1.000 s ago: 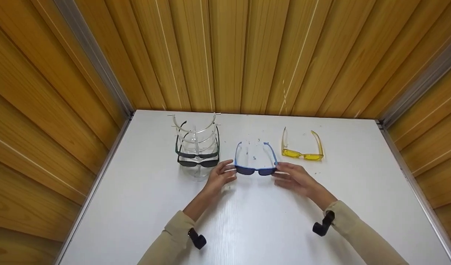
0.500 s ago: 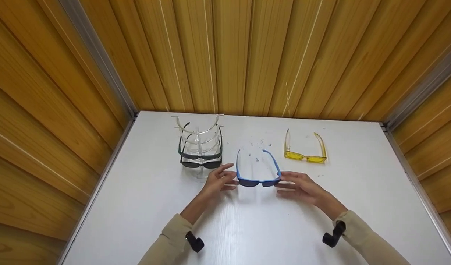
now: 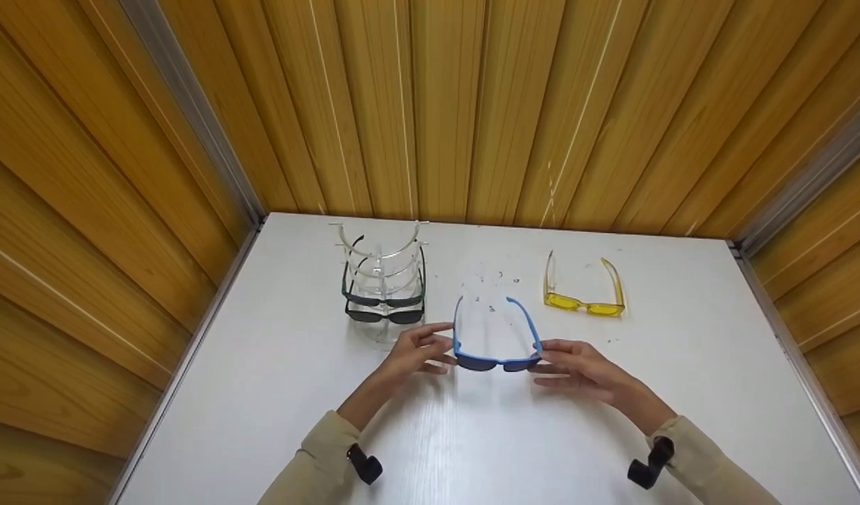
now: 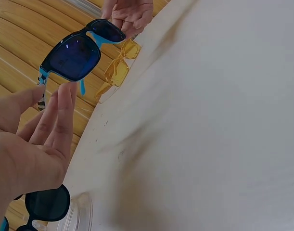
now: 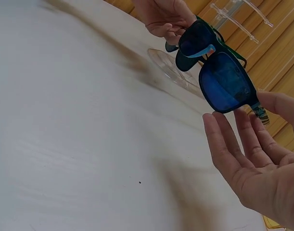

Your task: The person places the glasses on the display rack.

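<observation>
A pair of blue-framed sunglasses (image 3: 499, 362) with dark lenses is held above the table, its temples unfolded and pointing away. My left hand (image 3: 414, 354) pinches its left hinge corner between thumb and fingers. At the opposite corner, my right hand (image 3: 583, 368) grips the other temple near the hinge. Seen from the left wrist, the lenses (image 4: 75, 57) look dark blue and the temple is patterned on its outside. Just left of my left hand stands a clear display stand (image 3: 379, 270), with two dark pairs of sunglasses (image 3: 386, 316) on its lower tiers.
Yellow glasses (image 3: 584, 306) lie with temples spread on the white table (image 3: 500, 449), right of the blue pair. Small specks dot the surface behind the blue pair. Wood-patterned walls (image 3: 444, 105) enclose the back and sides. The stand's upper tiers hold no glasses.
Both hands have brought the blue sunglasses a little nearer to the body, away from the back wall. The head view has shifted slightly. The stand and yellow glasses stay in place.
</observation>
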Tool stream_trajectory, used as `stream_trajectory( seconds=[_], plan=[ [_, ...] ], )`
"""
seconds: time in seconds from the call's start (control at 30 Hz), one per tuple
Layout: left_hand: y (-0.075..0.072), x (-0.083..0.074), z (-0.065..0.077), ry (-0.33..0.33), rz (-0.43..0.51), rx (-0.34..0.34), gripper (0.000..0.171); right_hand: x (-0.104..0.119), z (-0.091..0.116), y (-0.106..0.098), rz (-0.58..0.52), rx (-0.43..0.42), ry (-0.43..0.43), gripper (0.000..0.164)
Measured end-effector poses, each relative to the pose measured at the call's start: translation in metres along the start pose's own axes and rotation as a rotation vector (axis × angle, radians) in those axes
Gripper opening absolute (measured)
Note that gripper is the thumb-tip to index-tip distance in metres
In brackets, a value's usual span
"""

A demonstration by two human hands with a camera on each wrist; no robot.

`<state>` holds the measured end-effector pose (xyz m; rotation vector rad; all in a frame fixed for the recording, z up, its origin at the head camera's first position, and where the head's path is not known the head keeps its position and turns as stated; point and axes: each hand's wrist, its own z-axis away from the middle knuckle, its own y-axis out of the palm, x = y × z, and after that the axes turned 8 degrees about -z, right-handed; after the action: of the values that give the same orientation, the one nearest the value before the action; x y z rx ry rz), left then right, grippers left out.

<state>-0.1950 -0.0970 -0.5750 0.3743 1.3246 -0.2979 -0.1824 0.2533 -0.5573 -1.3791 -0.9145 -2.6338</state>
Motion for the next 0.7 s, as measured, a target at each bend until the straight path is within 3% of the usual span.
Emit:
stream_trajectory(
  seconds=[0.17,0.43,0.7],
  plan=[
    [0.0,-0.001,0.001,0.007,0.0,0.017,0.055,0.0,0.002,0.0,0.04,-0.007,-0.022,0.024],
    [-0.003,-0.003,0.005,-0.012,-0.018,0.032,0.061,0.001,0.006,0.0,0.137,-0.023,-0.029,0.061],
    [-0.011,-0.008,0.019,-0.017,-0.013,0.05,0.065,-0.001,0.007,0.011,0.173,0.002,-0.064,0.061]
  ],
)
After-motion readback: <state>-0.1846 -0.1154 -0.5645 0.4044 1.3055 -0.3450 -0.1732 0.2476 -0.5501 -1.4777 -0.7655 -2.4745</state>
